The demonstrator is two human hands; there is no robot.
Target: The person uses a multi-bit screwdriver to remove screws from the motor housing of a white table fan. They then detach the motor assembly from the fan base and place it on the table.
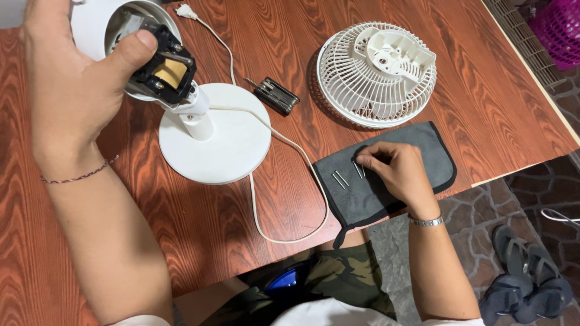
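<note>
The left hand (66,78) has a closed grip on the black fan motor (164,69), thumb pressed over its top edge, holding it against the white housing (99,24) above the round white fan base (223,142). The right hand (396,169) rests on the grey cloth (417,148) at the near edge of the wooden surface (471,90), its fingertips pinched down at a pair of long screws (359,169); whether a screw is already lifted between them I cannot tell. A second pair of screws (339,178) lies just beside, loose on the cloth. To do this well, the pinch should take one screw only, near its head, and lift it straight up so the neighbour does not roll off the cloth toward the edge. The left hand does best holding the motor steady and square in the housing, so its holes stay lined up. The white cord (284,142) runs between base and cloth and could snag a wrist crossing over it. The folding tool (276,95) lies near the base, and the white fan grille (377,72) sits well apart, behind the cloth.
</note>
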